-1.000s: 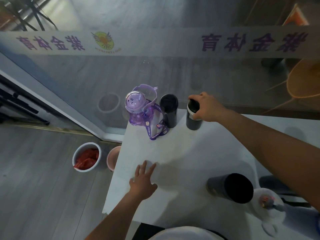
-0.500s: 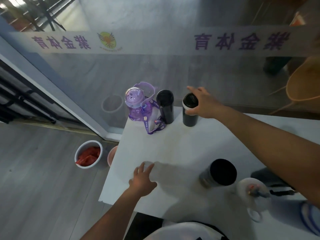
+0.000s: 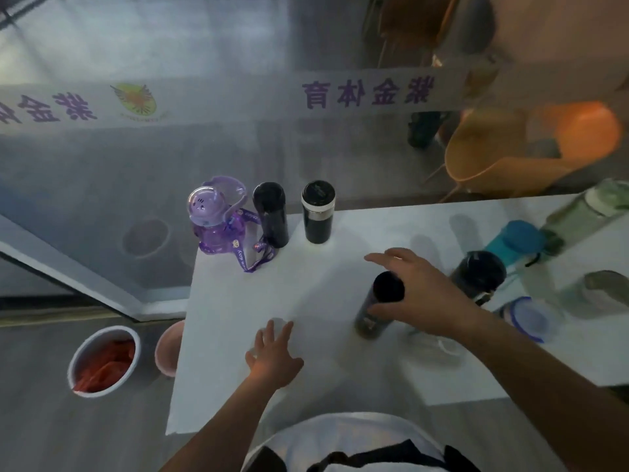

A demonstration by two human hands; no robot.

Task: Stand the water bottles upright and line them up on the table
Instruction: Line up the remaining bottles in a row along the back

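Observation:
Three bottles stand upright in a row at the far left edge of the white table [image 3: 238, 335]: a purple bottle [image 3: 214, 219] with a strap, a slim black bottle [image 3: 270, 214] and a black tumbler [image 3: 318, 211] with a silver band. My right hand [image 3: 415, 294] wraps around a dark bottle [image 3: 379, 306] near the table's middle. My left hand [image 3: 274, 354] lies flat on the table with fingers spread. To the right are another dark bottle [image 3: 478, 275], a teal-capped bottle [image 3: 517, 238], a clear green-tinted bottle [image 3: 585, 211] and a grey-capped clear bottle [image 3: 592, 292].
A glass wall [image 3: 204, 131] with purple lettering stands right behind the table. On the floor at left sit a white bowl [image 3: 103, 361] with red contents and a pink bowl [image 3: 168, 347]. An orange chair [image 3: 510, 155] is behind the glass. A blue-rimmed lid [image 3: 526, 318] lies at right.
My right hand let go of the black tumbler at the far edge, drew back toward me and closed around the dark bottle near the middle. The left hand stayed flat.

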